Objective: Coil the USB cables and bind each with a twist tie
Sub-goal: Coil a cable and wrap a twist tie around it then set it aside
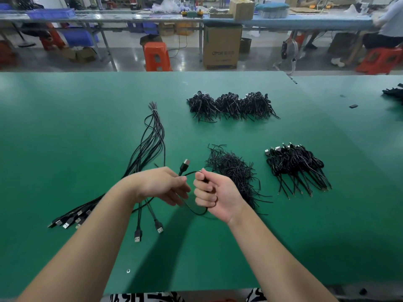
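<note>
USB cable (192, 172), the one being worked, is held up over the green counter (65, 127) between both hands at about the 6 o'clock middle of the view. The left hand (161, 185) pinches it just below the plug (185, 165), which sticks up toward 12 o'clock. The right hand (212, 194) is curled in a fist around the cord, and a slack loop hangs beneath toward 6 o'clock.

The loose cables (150, 144), banded at their far end, fan out at 9 to 10 o'clock. The twist ties (233, 171) lie heaped just beyond the right hand at 1 o'clock. Finished bundles (298, 166) sit at 3 o'clock, and more (231, 105) at 12.

To coil well, I judge the left hand should keep the plug end fixed while the right feeds even, equal loops into it. Avoid kinks at the plug, and leave the tail short before reaching for a tie.
</note>
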`<state>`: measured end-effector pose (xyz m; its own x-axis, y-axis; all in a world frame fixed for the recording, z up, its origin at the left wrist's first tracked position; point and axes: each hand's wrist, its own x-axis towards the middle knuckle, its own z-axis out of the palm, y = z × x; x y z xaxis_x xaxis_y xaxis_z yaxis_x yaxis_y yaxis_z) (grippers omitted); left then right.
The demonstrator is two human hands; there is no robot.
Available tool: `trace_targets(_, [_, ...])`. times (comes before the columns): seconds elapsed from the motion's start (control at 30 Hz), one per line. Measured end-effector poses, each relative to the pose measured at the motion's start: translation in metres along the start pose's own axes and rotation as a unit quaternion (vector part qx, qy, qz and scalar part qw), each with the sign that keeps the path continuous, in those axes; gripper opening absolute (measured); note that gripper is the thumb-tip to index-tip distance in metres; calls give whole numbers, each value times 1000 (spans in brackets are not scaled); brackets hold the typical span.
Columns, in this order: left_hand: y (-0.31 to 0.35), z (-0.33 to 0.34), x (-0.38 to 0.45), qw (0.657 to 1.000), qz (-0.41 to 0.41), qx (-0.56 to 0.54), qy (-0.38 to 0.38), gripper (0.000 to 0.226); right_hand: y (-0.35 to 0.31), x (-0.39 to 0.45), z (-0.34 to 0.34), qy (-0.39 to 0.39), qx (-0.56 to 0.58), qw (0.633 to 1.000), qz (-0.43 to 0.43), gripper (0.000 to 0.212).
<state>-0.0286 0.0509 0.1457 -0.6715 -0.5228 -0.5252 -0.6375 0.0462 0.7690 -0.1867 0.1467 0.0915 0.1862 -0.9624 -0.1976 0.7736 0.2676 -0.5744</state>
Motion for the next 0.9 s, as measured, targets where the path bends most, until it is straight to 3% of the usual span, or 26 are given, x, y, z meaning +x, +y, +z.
trace_targets(0.1, [-5, 7, 9, 994, 22, 81, 66, 38, 5, 2, 4, 7, -30, 999, -17, 30])
trace_targets(0.13, [-9, 9, 12, 996, 44, 43, 61, 38, 5, 2, 5, 5, -33, 999, -23, 29])
trace_targets(0.2, [-13, 13, 16, 985, 88, -146, 36, 40, 8, 1, 6, -1, -52, 998, -29, 28])
trace_targets(0.27, [-12, 18, 24, 929, 131, -338, 72, 43, 14, 0, 5, -10, -66, 998, -21, 30])
trace_targets(0.37, [-5, 16, 37, 812, 145, -529, 200, 46, 35, 2, 1, -20, -66, 997, 18, 31])
trace_targets(0.43, [-1, 8, 38, 743, 142, -631, 173, 43, 47, 4, -3, -9, -48, 998, 48, 31])
trace_targets(0.47, [-2, 5, 34, 740, 138, -646, 125, 40, 50, 5, -6, -2, -27, 998, 57, 31])
trace_targets(0.5, [-4, 3, 28, 760, 135, -632, 65, 37, 52, 6, -9, 4, -2, 998, 62, 30])
trace_targets(0.6, [-15, -4, 13, 873, 132, -460, -93, 41, 46, 8, -13, 8, 43, 997, 61, 32])
trace_targets(0.7, [-24, -14, 2, 956, 103, -235, -144, 49, 32, 6, -17, 30, 26, 999, 36, 32])
trace_targets(0.8, [-28, -8, -3, 993, 0, -58, -106, 40, 20, 3, -20, 35, 10, 999, 22, 34])
trace_targets(0.9, [-32, 9, 9, 998, -32, -5, 51, 33, 17, 4, -14, 23, -15, 999, 20, 39])
